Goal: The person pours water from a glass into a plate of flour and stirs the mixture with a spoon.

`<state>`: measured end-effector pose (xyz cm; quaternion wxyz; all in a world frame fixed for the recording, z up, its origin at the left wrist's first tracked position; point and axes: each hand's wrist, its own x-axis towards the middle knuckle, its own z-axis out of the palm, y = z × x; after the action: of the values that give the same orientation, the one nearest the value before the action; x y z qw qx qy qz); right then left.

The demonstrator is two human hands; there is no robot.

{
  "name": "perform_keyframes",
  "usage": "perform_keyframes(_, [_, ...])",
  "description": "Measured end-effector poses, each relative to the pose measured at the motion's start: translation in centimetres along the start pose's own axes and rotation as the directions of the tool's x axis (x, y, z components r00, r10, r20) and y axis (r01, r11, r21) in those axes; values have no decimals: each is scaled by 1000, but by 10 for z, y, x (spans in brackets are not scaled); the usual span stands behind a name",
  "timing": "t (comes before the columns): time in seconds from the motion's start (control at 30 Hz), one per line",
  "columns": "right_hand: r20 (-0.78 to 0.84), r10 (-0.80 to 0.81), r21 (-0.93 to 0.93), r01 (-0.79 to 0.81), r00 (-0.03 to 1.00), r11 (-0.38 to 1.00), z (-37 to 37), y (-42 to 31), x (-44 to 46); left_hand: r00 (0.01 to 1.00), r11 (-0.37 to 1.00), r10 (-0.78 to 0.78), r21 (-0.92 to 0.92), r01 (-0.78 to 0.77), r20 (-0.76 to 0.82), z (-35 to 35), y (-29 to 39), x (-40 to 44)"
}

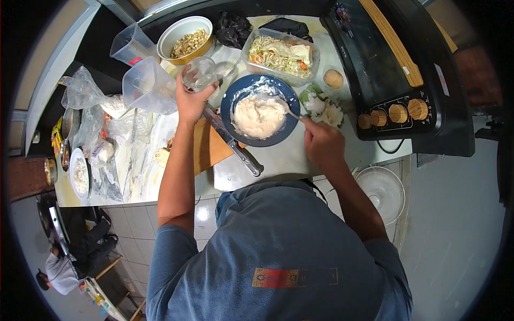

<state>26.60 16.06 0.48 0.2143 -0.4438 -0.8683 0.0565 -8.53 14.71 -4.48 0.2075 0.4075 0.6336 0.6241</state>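
Observation:
My left hand (194,101) is closed around a clear glass (198,74), to the left of a dark blue bowl (293,123). A thick, pale batter (259,116) lies in the bowl, with white smears up its wall. My right hand (325,143) grips the handle of a metal spoon (292,113), whose head is in the batter at the bowl's right side. Left of the bowl, a knife (241,152) lies across the edge of a wooden cutting board (210,144).
Behind the bowl stand a container of shredded vegetables (316,58) and a white bowl of chopped food (163,45). Plastic containers (143,88) and bags (110,142) are at the left. A black stove (396,131) is at the right. Another person (60,273) is at the lower left.

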Motion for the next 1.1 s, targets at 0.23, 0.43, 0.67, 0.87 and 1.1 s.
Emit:
perform_keyframes(0.23, [89,-16,160,2,996,987,-2,-18,-1,1000,1000,-4,16,5,-15,1,-3,-1])
perform_keyframes(0.43, [122,103,68,-112,987,991,-3,2,39,999,999,-35,28,36,-26,2,0,-3])
perform_keyframes(0.67, [183,-162,153,135,970,979,26,4,77,931,898,-354,247,364,-88,-18,12,-66])
perform_keyframes(0.87, [307,-256,224,192,917,955,-18,-1,67,888,886,-459,93,454,39,-11,38,-86])
perform_keyframes(1.1, [370,-149,64,135,917,989,-20,-13,44,943,864,-322,433,255,87,15,27,-73])
